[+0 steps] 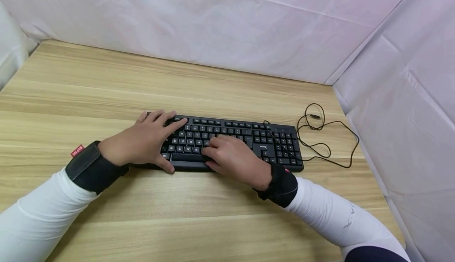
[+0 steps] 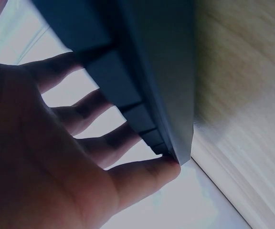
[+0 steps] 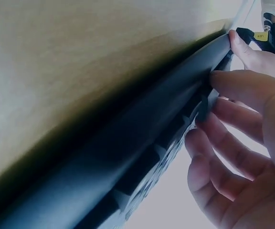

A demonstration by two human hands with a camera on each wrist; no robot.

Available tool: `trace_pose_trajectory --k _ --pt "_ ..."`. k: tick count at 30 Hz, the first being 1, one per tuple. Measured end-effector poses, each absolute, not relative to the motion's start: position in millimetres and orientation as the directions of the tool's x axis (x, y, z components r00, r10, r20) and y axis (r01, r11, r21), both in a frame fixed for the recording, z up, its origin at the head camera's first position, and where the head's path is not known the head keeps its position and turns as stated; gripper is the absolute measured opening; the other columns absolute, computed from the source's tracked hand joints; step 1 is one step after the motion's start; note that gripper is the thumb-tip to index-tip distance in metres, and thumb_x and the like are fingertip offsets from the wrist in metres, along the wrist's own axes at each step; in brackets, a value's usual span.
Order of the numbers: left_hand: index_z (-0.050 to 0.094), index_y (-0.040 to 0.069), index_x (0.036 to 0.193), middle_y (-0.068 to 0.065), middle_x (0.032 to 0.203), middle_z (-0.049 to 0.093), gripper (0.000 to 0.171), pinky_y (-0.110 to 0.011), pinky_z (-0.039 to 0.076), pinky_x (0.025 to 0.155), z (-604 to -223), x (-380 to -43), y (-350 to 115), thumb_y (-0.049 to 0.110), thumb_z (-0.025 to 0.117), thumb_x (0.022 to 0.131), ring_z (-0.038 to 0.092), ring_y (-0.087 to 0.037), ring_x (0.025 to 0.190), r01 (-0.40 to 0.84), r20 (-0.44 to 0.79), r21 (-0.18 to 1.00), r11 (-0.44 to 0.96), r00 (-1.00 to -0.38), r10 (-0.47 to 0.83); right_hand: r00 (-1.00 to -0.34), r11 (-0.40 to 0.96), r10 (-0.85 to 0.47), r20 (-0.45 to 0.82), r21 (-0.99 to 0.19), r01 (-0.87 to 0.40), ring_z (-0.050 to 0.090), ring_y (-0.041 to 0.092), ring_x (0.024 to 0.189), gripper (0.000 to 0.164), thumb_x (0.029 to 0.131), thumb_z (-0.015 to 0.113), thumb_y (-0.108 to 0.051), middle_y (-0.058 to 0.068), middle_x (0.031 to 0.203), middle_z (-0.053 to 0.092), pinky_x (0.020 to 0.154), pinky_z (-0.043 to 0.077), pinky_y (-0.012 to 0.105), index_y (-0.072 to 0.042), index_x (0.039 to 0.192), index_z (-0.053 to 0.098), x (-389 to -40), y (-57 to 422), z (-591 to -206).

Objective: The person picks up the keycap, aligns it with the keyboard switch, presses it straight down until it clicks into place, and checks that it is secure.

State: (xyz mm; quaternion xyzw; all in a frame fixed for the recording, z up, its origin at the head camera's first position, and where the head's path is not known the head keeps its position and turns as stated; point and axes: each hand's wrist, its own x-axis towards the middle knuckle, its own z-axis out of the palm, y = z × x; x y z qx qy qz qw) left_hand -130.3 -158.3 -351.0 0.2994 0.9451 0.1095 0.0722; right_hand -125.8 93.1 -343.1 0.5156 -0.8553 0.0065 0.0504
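Observation:
A black keyboard (image 1: 206,157) with white lettering lies on the table. My left hand (image 1: 142,141) spans its left end, thumb (image 2: 149,176) against the front edge and the other fingers spread across the keys toward the far edge. My right hand (image 1: 232,159) is over the middle of the keyboard, by the right end of the space bar. In the right wrist view, its thumb (image 3: 242,88) and bent fingers close around a small dark key (image 3: 203,109), which looks slightly raised. From the head view, that key is hidden under the right hand.
A thin black cable (image 1: 341,163) lies in loose loops right of the keyboard, and part of it crosses the number keys. The wooden table (image 1: 177,222) is bounded by white cloth (image 1: 213,25) at the back and right.

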Motion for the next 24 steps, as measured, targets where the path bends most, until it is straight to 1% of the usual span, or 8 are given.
trace_pose_trajectory --k 4,7,10,16,24 --pt "0.029 0.012 0.149 -0.026 0.148 0.027 0.126 -0.075 0.021 0.097 -351.0 -130.4 -157.7 0.078 0.068 0.049 0.023 -0.049 0.128 0.543 -0.084 0.253 0.800 -0.812 0.578 -0.408 0.417 -0.904 0.127 0.059 -0.907 0.056 0.013 0.083 0.024 0.084 0.069 -0.023 0.000 0.092 0.066 0.073 0.053 0.027 -0.017 0.107 0.073 -123.9 91.8 -344.0" --pt "0.029 0.012 0.149 -0.026 0.148 0.027 0.126 -0.074 0.021 0.097 -351.4 -130.6 -157.4 0.078 0.069 0.049 0.024 -0.049 0.127 0.541 -0.080 0.249 0.803 -0.815 0.574 -0.357 0.370 -0.922 0.146 0.068 -0.927 0.055 0.014 0.083 0.024 0.085 0.068 -0.021 0.000 0.092 0.066 0.072 0.052 0.027 -0.018 0.109 0.072 -122.2 90.3 -344.0" --pt "0.031 0.012 0.148 -0.025 0.147 0.028 0.125 -0.073 0.023 0.097 -351.5 -130.8 -157.1 0.077 0.070 0.049 0.025 -0.048 0.127 0.543 -0.069 0.247 0.802 -0.816 0.574 -0.340 0.353 -0.929 0.147 0.075 -0.933 0.055 0.014 0.083 0.025 0.085 0.067 -0.020 0.000 0.093 0.065 0.072 0.052 0.027 -0.018 0.109 0.072 -120.9 89.8 -344.1" --pt "0.031 0.012 0.148 -0.025 0.147 0.029 0.125 -0.072 0.024 0.097 -351.8 -130.4 -157.8 0.076 0.070 0.049 0.025 -0.046 0.126 0.550 -0.055 0.242 0.799 -0.815 0.577 -0.358 0.372 -0.924 0.134 0.094 -0.924 0.056 0.013 0.084 0.025 0.086 0.065 -0.017 -0.002 0.094 0.067 0.073 0.052 0.027 -0.019 0.110 0.072 -122.9 87.9 -345.0" --pt "0.031 0.011 0.148 -0.025 0.146 0.030 0.124 -0.072 0.026 0.095 -352.2 -130.2 -158.8 0.077 0.069 0.050 0.026 -0.046 0.126 0.561 -0.043 0.238 0.793 -0.809 0.586 -0.376 0.382 -0.916 0.137 0.018 -0.924 0.055 0.012 0.085 0.022 0.087 0.065 -0.015 0.000 0.096 0.068 0.074 0.052 0.025 -0.016 0.108 0.073 -128.3 84.4 -347.6"
